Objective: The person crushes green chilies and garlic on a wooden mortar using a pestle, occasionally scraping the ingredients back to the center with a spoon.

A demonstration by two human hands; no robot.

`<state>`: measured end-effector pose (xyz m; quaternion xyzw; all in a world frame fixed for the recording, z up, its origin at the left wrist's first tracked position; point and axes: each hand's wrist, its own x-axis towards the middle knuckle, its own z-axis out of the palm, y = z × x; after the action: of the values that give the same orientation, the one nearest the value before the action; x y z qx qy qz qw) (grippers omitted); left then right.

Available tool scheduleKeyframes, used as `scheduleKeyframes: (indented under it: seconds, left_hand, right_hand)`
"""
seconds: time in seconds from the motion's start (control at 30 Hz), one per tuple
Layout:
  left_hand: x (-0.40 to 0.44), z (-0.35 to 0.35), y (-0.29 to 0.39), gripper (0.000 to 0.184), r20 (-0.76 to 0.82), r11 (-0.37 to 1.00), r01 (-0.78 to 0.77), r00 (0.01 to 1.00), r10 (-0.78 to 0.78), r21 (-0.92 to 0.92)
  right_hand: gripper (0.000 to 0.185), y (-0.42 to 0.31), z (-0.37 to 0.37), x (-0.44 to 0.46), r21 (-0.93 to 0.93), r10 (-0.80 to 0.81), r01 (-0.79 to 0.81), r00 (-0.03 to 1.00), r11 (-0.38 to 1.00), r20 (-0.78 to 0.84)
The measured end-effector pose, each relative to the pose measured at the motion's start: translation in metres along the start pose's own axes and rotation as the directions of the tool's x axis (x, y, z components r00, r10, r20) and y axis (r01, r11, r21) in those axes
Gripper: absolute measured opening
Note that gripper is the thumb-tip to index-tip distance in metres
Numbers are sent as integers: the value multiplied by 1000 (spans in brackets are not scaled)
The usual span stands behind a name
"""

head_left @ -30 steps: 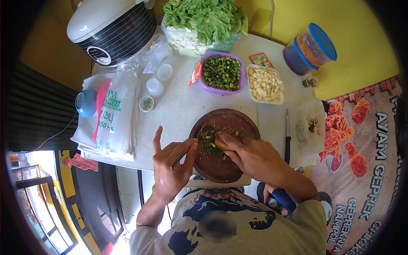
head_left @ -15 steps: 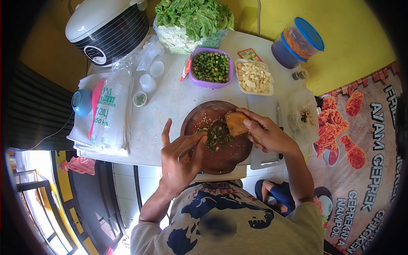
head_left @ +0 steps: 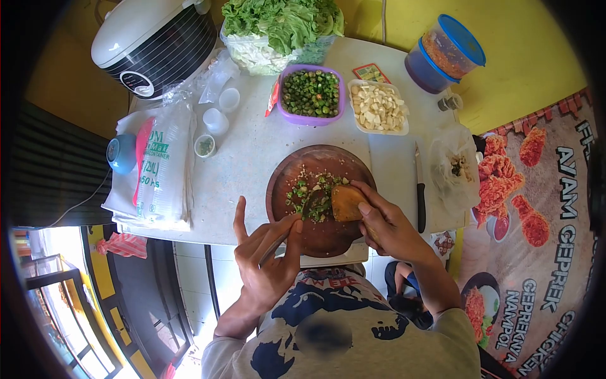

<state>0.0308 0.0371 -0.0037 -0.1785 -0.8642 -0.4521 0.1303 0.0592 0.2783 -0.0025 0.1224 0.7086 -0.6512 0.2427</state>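
Note:
A round brown mortar (head_left: 287, 170) sits near the table's front edge, with chopped green chili (head_left: 320, 205) and pale crushed bits in it. My left hand (head_left: 268, 262) is closed around the handle of a metal spoon (head_left: 273, 248), its little finger raised. The spoon's dark bowl rests among the chili pieces. In my right hand (head_left: 391, 227) is a wooden pestle (head_left: 346, 202), tilted, its broad head beside the spoon's bowl over the mixture. Whether the pestle touches the spoon I cannot tell.
Behind the mortar stand a purple tub (head_left: 341, 104) of cut chilies and a white tray (head_left: 404, 129) of garlic-like pieces. A knife (head_left: 420, 196) lies on the right, beside a plastic bag (head_left: 451, 186). Small plastic cups (head_left: 205, 146) and plastic packaging (head_left: 164, 183) are on the left.
The pestle has moved down and a little left, closer to the spoon. Chili pieces appear more spread out in the mortar. The view has shifted slightly, showing more of the knife.

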Motion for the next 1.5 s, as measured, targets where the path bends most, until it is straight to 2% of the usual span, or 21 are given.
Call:
scheduleKeyframes:
  seconds: [0.07,0.1,0.13,0.17,0.23,0.27,0.33,0.47,0.53,0.67,0.73,0.87,1.07,1.13,1.17,1.23,1.27,1.33,1.37,1.47,1.5]
  left_hand:
    - [2,-1,1,11,8,1000,-17,1000,17,-19]
    - [2,-5,-3,11,-19,1000,-14,1000,14,-3]
    - [3,-8,-6,11,-49,1000,-11,999,12,15]
    - [4,-11,-11,10,-45,999,17,999,-14,48]
    - [6,-14,-19,9,-62,997,22,998,-17,69]
    - [8,-14,-21,9,-81,996,29,996,-21,89]
    - [10,-15,-21,10,-68,995,40,997,-34,87]
    - [14,-14,-26,10,-35,995,29,999,-26,95]
    - [16,-11,-27,10,-27,996,34,999,-31,84]
    - [21,-12,-29,9,10,997,12,1000,-13,75]
    - [23,-13,-29,9,11,997,18,1000,-19,81]
    - [24,-14,-26,9,34,996,1,999,-4,89]
    - [18,-6,-26,10,1,993,-53,999,53,101]
    - [20,-2,-27,11,-27,993,-63,997,66,104]
    - [20,1,-24,11,-11,994,-62,998,63,90]
    - [18,5,-18,12,44,996,-57,998,54,73]
    - [18,6,-15,12,44,996,-59,997,56,73]
    - [15,4,-9,13,19,995,-94,995,94,21]
    - [13,-2,-8,12,6,997,-74,997,74,15]
    - [7,-19,-12,10,-43,995,-9,999,13,97]
    - [6,-23,-13,9,-55,988,4,998,4,152]
  right_hand:
    - [54,8,1,2,-13,-24,24,999,1000,-27]
    - [54,18,2,5,-290,-311,281,949,915,-60]
    - [54,23,4,6,-544,-571,475,821,692,-9]
    - [54,24,5,2,-543,-572,476,820,692,-10]
    - [58,7,15,-10,-756,-444,342,893,558,75]
    - [58,3,20,-9,-756,-443,336,894,561,69]
    - [60,-6,31,-6,-870,-423,266,903,415,74]
    - [57,-34,36,5,-913,-325,216,941,347,99]
    - [47,-51,32,18,-919,-257,261,948,295,187]
    - [46,-66,23,25,-908,-186,310,946,281,266]
    - [49,-74,25,28,-919,-97,284,959,272,267]
    - [49,-68,27,33,-931,-172,294,950,218,260]
    - [44,-61,14,35,-896,-159,302,952,326,263]
    - [51,-46,-11,36,-700,-295,361,930,616,220]
    - [51,-41,-21,33,-699,-299,367,928,613,225]
    - [47,-36,-34,26,-483,-194,193,980,854,50]
    - [47,-36,-36,24,-482,-195,195,980,854,49]
    - [49,-42,-38,19,-312,7,-16,1000,950,-30]
    - [49,-38,-38,20,-307,6,-16,999,952,-35]
    - [50,-19,-33,31,-240,-57,69,997,968,57]
    - [51,-13,-28,36,-377,-214,225,974,899,71]
